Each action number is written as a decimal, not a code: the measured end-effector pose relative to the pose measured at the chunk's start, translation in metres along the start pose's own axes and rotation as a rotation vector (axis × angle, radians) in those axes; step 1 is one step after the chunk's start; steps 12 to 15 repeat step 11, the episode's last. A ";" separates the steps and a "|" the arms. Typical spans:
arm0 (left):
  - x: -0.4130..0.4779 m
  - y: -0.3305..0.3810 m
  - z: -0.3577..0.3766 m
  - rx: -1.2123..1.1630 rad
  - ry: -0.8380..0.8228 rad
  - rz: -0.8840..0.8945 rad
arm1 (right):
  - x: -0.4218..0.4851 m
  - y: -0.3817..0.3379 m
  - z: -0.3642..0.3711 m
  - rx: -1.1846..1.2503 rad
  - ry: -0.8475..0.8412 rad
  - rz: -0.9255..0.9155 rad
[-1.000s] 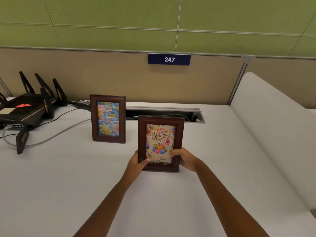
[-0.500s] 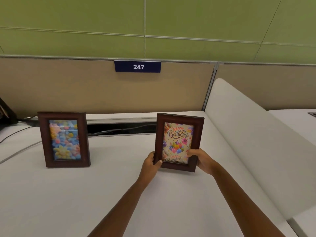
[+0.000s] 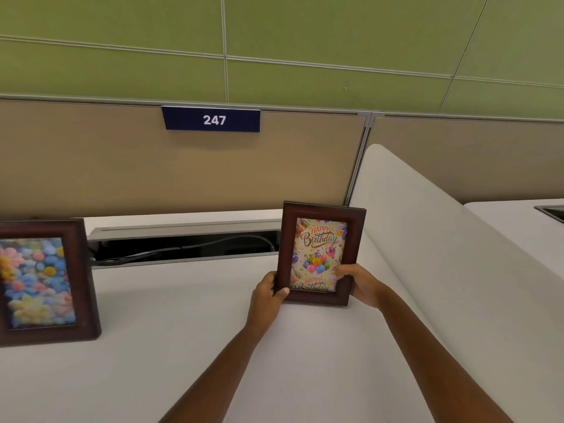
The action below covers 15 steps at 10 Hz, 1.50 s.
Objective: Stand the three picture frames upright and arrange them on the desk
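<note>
A dark wooden frame with a "Happy Birthday" balloon picture (image 3: 320,236) is upright near the desk's right side, its bottom edge at the white desk top (image 3: 171,325). My left hand (image 3: 267,296) grips its lower left corner. My right hand (image 3: 360,283) grips its lower right edge, with the thumb over the picture. A second dark frame with a flower picture (image 3: 45,282) stands upright at the far left, cut off by the image edge. A third frame is not in view.
An open cable tray (image 3: 183,245) with cables runs along the back of the desk. A beige partition with a blue "247" plate (image 3: 212,120) rises behind it. A white curved divider (image 3: 442,239) borders the desk on the right.
The birthday frame, held in both hands, has moved to the right and back toward the divider. The view has swung right, so the flower frame sits at the left edge and the router is gone.
</note>
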State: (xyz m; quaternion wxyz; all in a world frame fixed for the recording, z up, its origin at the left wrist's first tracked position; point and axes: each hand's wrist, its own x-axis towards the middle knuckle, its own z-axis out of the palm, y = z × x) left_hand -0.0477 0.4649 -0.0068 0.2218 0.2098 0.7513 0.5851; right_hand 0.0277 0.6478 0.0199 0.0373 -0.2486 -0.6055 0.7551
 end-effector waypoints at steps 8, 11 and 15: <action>-0.014 -0.014 0.004 0.185 0.108 0.131 | -0.007 0.033 0.001 -0.051 0.122 -0.205; -0.036 -0.025 -0.010 0.212 0.200 0.134 | -0.037 0.052 0.012 -0.184 0.511 -0.364; -0.036 -0.025 -0.010 0.212 0.200 0.134 | -0.037 0.052 0.012 -0.184 0.511 -0.364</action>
